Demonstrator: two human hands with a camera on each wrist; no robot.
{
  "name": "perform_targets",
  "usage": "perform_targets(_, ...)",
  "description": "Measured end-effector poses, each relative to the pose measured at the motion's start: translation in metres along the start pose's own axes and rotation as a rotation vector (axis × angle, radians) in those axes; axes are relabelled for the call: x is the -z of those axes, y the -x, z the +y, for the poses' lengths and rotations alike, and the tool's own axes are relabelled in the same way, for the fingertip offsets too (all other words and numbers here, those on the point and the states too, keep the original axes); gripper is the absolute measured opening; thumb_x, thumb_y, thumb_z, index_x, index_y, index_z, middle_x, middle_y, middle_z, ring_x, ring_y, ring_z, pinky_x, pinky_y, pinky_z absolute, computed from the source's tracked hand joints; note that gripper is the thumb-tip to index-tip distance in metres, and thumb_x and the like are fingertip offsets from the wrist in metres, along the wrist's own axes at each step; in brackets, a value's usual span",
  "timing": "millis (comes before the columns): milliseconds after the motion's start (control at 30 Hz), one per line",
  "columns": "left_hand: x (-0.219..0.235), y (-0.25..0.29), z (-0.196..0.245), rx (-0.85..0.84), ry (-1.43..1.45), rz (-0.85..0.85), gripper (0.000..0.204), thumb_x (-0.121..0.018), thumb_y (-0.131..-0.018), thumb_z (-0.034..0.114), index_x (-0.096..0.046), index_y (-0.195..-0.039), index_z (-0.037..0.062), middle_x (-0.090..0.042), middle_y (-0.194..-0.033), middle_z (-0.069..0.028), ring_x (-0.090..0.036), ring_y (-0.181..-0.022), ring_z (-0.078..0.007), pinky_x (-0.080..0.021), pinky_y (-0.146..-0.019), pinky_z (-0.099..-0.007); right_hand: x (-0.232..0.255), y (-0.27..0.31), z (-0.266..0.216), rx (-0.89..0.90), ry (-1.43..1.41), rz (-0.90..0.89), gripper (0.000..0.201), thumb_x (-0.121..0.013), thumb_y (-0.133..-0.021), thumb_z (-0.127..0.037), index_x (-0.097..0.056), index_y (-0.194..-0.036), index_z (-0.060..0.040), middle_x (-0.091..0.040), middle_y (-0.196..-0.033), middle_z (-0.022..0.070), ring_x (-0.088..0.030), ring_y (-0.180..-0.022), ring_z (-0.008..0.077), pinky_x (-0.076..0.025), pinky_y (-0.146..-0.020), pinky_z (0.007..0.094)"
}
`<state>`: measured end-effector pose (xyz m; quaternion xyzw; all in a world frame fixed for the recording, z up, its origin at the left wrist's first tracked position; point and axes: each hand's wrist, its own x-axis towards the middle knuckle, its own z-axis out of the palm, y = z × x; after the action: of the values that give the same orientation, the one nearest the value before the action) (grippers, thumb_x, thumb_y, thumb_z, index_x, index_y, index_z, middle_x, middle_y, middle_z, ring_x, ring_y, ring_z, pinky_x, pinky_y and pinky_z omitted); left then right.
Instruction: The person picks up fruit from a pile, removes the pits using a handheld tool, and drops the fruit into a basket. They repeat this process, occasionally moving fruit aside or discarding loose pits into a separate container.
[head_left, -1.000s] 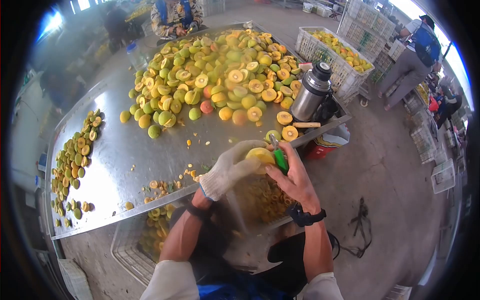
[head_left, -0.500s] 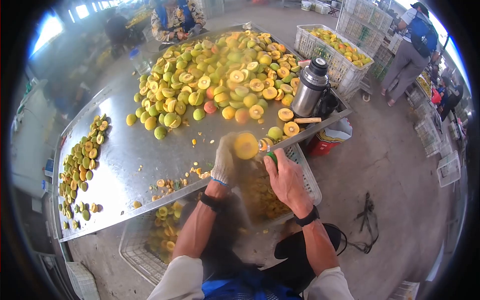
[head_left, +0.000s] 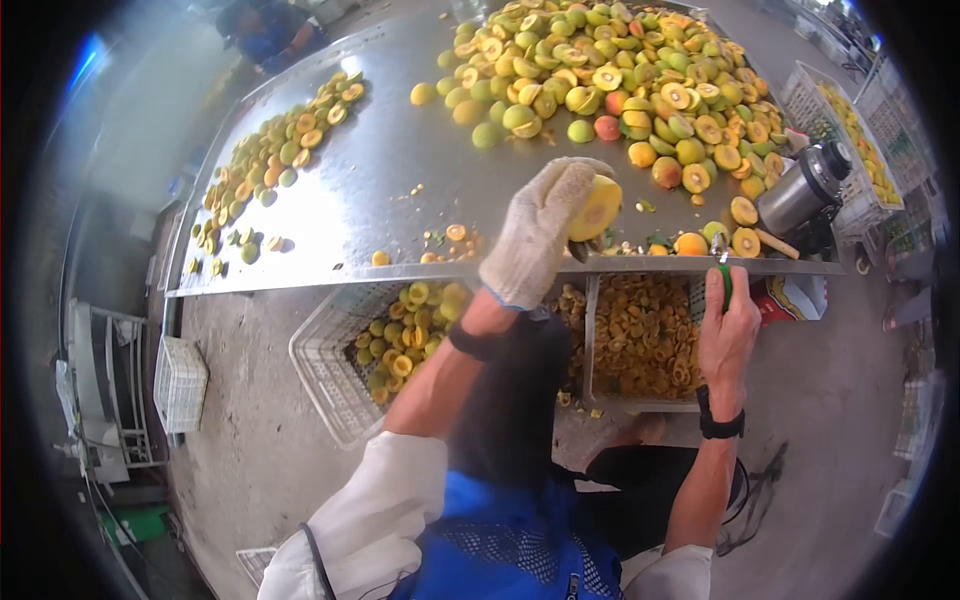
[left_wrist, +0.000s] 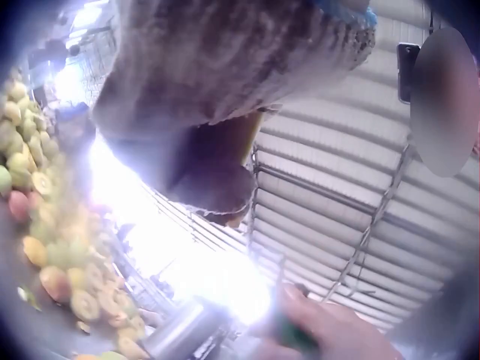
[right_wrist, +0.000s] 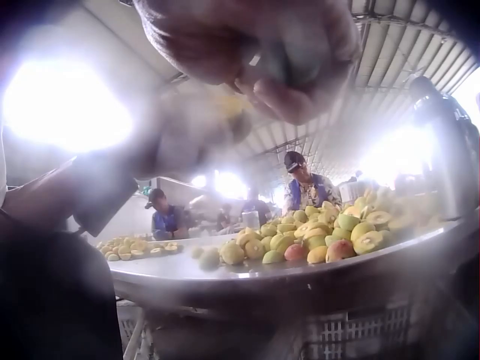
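Note:
In the head view my gloved left hand (head_left: 540, 225) grips a yellow peach half (head_left: 600, 208), its cut face turned to the right, above the metal table's front edge. To the right, my bare right hand (head_left: 730, 340) holds a green-handled pitting spoon (head_left: 726, 282) upright, its shiny metal tip over the table edge near some cut peaches. The two hands are well apart. In the left wrist view the glove (left_wrist: 225, 67) covers most of the peach. The right wrist view shows the curled fingers (right_wrist: 292, 97) round the dark green handle, blurred.
A large peach pile (head_left: 560, 60) covers the back of the metal table (head_left: 390, 140); a smaller group (head_left: 290, 140) lies left. A steel thermos (head_left: 800, 190) stands at the right corner. Below the edge are a crate (head_left: 325, 375) of peaches and a crate (head_left: 590, 340) of scooped-out pieces.
The hands have moved apart: the spoon has left the peach half and gone right, while the left hand has shifted left with the peach. The head view has swung left and down.

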<state>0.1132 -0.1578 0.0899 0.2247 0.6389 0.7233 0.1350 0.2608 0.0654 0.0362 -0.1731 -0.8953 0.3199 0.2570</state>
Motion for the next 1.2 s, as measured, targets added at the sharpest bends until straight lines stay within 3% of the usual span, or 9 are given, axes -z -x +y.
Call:
perform_targets(100, 0.066, 0.050, 0.001, 0.166, -0.205, 0.075, 0.051, -0.047, -0.115, 0.044, -0.065, -0.132, 0.0002, -0.074, -0.106, -0.0079, -0.071, -0.086, -0.0132, -0.058, -0.074, -0.0282, -0.004, 0.000, -0.001, -0.021, 0.021, -0.020, 0.027, -0.058, -0.113, -0.023, -0.063, -0.120, 0.0021, -0.067, -0.098, 0.0323, -0.061, -0.090, 0.0538, -0.050, -0.075, 0.0533)
perform_targets(233, 0.171, 0.126, -0.098, 0.459, -0.376, 0.209, 0.064, -0.053, -0.107, 0.061, -0.068, -0.131, 0.0033, -0.071, -0.096, -0.0060, -0.067, -0.073, -0.0102, -0.054, -0.060, -0.0269, -0.006, 0.003, -0.004, -0.063, 0.037, -0.059, 0.027, -0.057, -0.113, -0.024, -0.063, -0.122, 0.0007, -0.066, -0.097, 0.0310, -0.056, -0.086, 0.0511, -0.051, -0.079, 0.0497)
perform_targets(300, 0.201, 0.153, -0.131, 0.796, -0.374, 0.350, 0.060, -0.054, -0.106, 0.057, -0.070, -0.133, 0.0053, -0.076, -0.103, -0.0116, -0.074, -0.082, -0.0210, -0.058, -0.068, -0.0332, -0.008, 0.006, -0.006, -0.043, 0.018, -0.049, 0.025, -0.057, -0.113, -0.023, -0.063, -0.122, 0.0002, -0.065, -0.097, 0.0302, -0.054, -0.085, 0.0496, -0.051, -0.080, 0.0483)
perform_targets(500, 0.273, 0.194, -0.326, 0.321, -1.392, -0.159, 0.043, -0.059, -0.103, 0.047, -0.074, -0.124, 0.0130, -0.077, -0.108, -0.0148, -0.074, -0.097, -0.0381, -0.059, -0.086, -0.0459, -0.008, 0.016, 0.005, -0.103, 0.116, -0.073, 0.022, -0.058, -0.112, -0.021, -0.063, -0.118, -0.0002, -0.066, -0.095, 0.0239, -0.058, -0.082, 0.0402, -0.051, -0.080, 0.0431)
perform_targets(667, 0.204, 0.115, -0.300, 0.827, -0.994, -0.123, 0.041, -0.066, -0.100, 0.041, -0.073, -0.132, 0.0171, -0.071, -0.136, -0.0152, -0.068, -0.122, -0.0402, -0.056, -0.099, -0.0493, -0.006, 0.021, 0.008, -0.146, 0.152, -0.043, 0.022, -0.057, -0.112, -0.020, -0.064, -0.116, 0.0004, -0.066, -0.094, 0.0211, -0.059, -0.082, 0.0360, -0.051, -0.082, 0.0420)
perform_targets(900, 0.226, 0.139, -0.402, 0.619, -1.157, -0.326, 0.043, -0.071, -0.095, 0.033, -0.071, -0.134, 0.0150, -0.071, -0.131, -0.0183, -0.067, -0.123, -0.0406, -0.055, -0.103, -0.0499, -0.008, 0.015, 0.014, -0.267, 0.196, -0.041, 0.025, -0.057, -0.111, -0.022, -0.065, -0.116, 0.0019, -0.067, -0.097, 0.0202, -0.061, -0.086, 0.0345, -0.051, -0.085, 0.0425)
perform_targets(1000, 0.240, 0.159, -0.424, 0.581, -1.087, -0.181, 0.044, -0.070, -0.094, 0.028, -0.071, -0.136, 0.0151, -0.071, -0.134, -0.0182, -0.068, -0.123, -0.0387, -0.055, -0.104, -0.0484, -0.017, 0.007, 0.016, -0.201, 0.198, -0.018, 0.026, -0.058, -0.111, -0.023, -0.065, -0.117, 0.0011, -0.068, -0.099, 0.0229, -0.063, -0.088, 0.0384, -0.052, -0.085, 0.0447)
perform_targets(1167, 0.266, 0.182, -0.397, 0.423, -1.204, -0.087, 0.032, -0.065, -0.097, 0.020, -0.077, -0.126, 0.0117, -0.077, -0.117, -0.0154, -0.073, -0.110, -0.0358, -0.059, -0.094, -0.0445, -0.017, -0.010, 0.003, -0.207, 0.185, -0.086, 0.025, -0.059, -0.110, -0.024, -0.066, -0.122, -0.0028, -0.069, -0.099, 0.0283, -0.065, -0.090, 0.0499, -0.052, -0.079, 0.0514)
perform_targets(1200, 0.241, 0.170, -0.327, 0.404, -1.100, 0.016, 0.024, -0.067, -0.098, 0.020, -0.080, -0.117, 0.0103, -0.078, -0.110, -0.0142, -0.075, -0.104, -0.0339, -0.060, -0.089, -0.0415, -0.017, -0.013, 0.003, -0.196, 0.166, -0.104, 0.025, -0.059, -0.110, -0.024, -0.066, -0.123, -0.0035, -0.069, -0.098, 0.0288, -0.065, -0.091, 0.0517, -0.052, -0.077, 0.0526)
